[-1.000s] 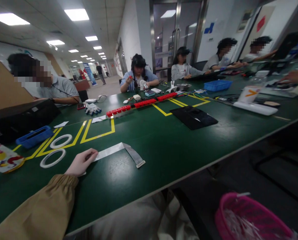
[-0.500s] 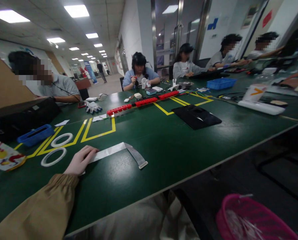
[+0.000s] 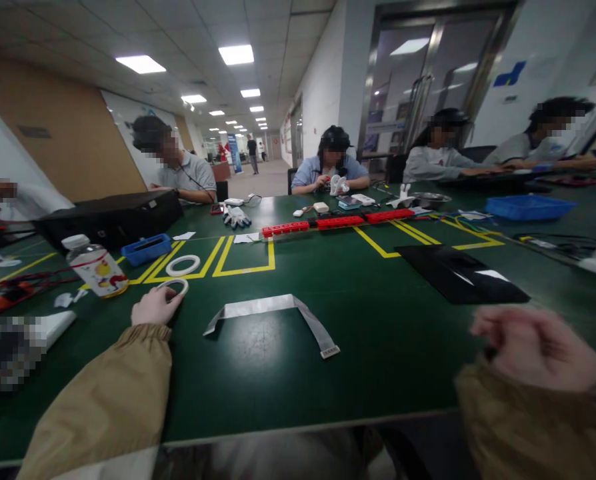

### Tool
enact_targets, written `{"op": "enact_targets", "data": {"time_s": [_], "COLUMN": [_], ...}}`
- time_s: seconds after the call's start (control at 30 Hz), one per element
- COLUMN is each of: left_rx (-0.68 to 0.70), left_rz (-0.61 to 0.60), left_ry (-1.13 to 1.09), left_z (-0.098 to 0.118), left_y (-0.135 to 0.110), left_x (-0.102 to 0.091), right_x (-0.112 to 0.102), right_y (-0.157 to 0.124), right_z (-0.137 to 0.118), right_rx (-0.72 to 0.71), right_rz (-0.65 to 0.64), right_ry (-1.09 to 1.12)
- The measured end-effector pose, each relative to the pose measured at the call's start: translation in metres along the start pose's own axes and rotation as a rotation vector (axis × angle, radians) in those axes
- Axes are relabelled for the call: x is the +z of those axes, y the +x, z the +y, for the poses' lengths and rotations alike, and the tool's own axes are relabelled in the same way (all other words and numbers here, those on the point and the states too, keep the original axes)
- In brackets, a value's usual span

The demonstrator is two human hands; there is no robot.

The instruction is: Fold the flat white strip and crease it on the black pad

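From my remote seat I see the green counter (image 3: 378,333) running away from me, its front edge at 6 o'clock. Nearest, at 4 o'clock, my right hand (image 3: 538,347) is above the counter edge, blurred, with the fingers curled loosely; I cannot tell if it holds something. At 8 o'clock my left hand (image 3: 153,307) lies on the counter with its fingertips touching the near white ring (image 3: 175,285), fingers bent over its rim but not closed around it. Between the hands lies the grey ribbon cable (image 3: 273,310), flat and bent in a corner shape, touched by nobody.

Further out, at 10 o'clock, a second white ring (image 3: 183,265) lies on the yellow lines (image 3: 243,267), with a small bottle (image 3: 95,267) and a blue tray (image 3: 147,249) near it. At 2 o'clock there is a black mat (image 3: 458,273). At 12 o'clock, red blocks (image 3: 335,223) make a row across the counter. Beyond it several people sit at the far side, and behind them are glass doors and a long corridor with ceiling lights.

Compared with half a second ago, the left hand has left the end of the ribbon cable and gone to the ring. The right hand has come into view, and the view turned to the left.
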State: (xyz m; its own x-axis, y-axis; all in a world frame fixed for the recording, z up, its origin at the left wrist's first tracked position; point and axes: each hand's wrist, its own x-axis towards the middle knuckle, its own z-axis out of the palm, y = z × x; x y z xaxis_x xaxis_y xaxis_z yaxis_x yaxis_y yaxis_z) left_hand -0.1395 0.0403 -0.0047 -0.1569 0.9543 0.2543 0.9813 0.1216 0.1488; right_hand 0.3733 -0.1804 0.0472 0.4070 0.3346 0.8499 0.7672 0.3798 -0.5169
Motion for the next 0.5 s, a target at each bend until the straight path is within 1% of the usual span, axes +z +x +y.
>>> {"op": "enact_targets", "data": {"time_s": [0.03, 0.1, 0.13, 0.2, 0.27, 0.37, 0.43, 0.5], "left_rx": [0.025, 0.071, 0.067, 0.072, 0.167, 0.330, 0.395, 0.440], "left_rz": [0.001, 0.019, 0.023, 0.029, 0.010, -0.049, -0.094, -0.153], "left_ry": [-0.033, -0.110, -0.168, -0.350, -0.575, -0.793, -0.864, -0.893], "left_z": [0.001, 0.008, 0.013, 0.024, 0.035, 0.051, 0.059, 0.064], "left_y": [0.000, -0.003, -0.004, -0.008, -0.013, -0.021, -0.026, -0.029], "left_x": [0.000, 0.000, 0.000, 0.002, 0.004, 0.005, 0.004, 0.002], "right_x": [0.020, 0.063, 0.084, 0.121, 0.151, 0.189, 0.212, 0.232], "right_y": [0.002, 0.005, 0.005, 0.002, -0.006, -0.026, -0.042, -0.057], "right_z": [-0.009, -0.032, -0.044, -0.068, -0.088, -0.112, -0.127, -0.141], "right_rx": [-0.056, -0.236, -0.331, -0.479, -0.516, -0.480, -0.470, -0.452], "right_rz": [-0.068, -0.328, -0.441, -0.633, -0.786, -0.963, -1.012, -1.014], "right_ry": [0.050, 0.164, 0.223, 0.288, 0.279, 0.150, 0.034, -0.071]}}
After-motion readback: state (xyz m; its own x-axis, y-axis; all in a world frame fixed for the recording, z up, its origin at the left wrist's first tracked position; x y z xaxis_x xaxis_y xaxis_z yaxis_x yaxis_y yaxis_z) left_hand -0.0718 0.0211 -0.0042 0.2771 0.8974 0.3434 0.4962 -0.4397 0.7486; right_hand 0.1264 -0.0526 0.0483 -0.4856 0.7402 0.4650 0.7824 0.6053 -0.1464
